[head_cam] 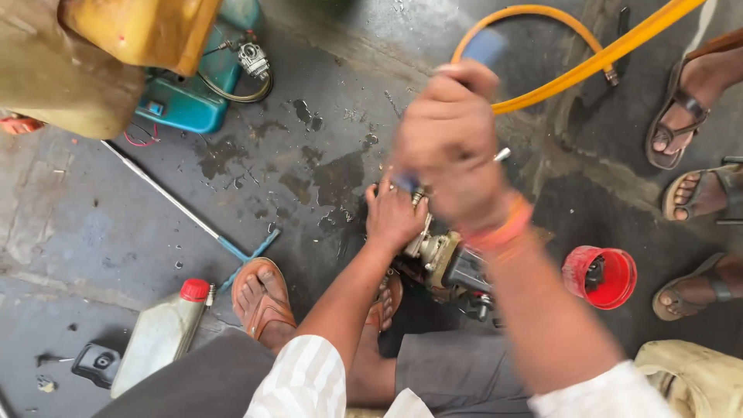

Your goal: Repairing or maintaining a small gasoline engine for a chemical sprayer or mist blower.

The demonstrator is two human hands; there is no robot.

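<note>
Left hand [393, 213] presses flat, fingers spread, on a small metal engine [449, 267]; blurred right hand [453, 139] is clenched round a blue-handled tool [484, 46] above oily concrete floor [309, 155].

Hose [588, 66]: yellow. Cup [602, 276]: red. Tool handle [484, 46]: blue. Wristband [501, 231]: orange. Sleeve [306, 381]: white, grey-striped. Tank [193, 97]: teal. Bottle [161, 334]: off-white, red cap. Floor [93, 217]: dark grey, stained.

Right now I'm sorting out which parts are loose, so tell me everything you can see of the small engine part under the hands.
The small engine part sits on the dark, oil-stained concrete floor between the person's sandalled feet. It looks like cast metal, brass-toned and grey, with a dark block on its right side and fittings below. The left hand presses on its top; the right hand, blurred, grips a blue-handled tool above it. Much of it is hidden.
</note>
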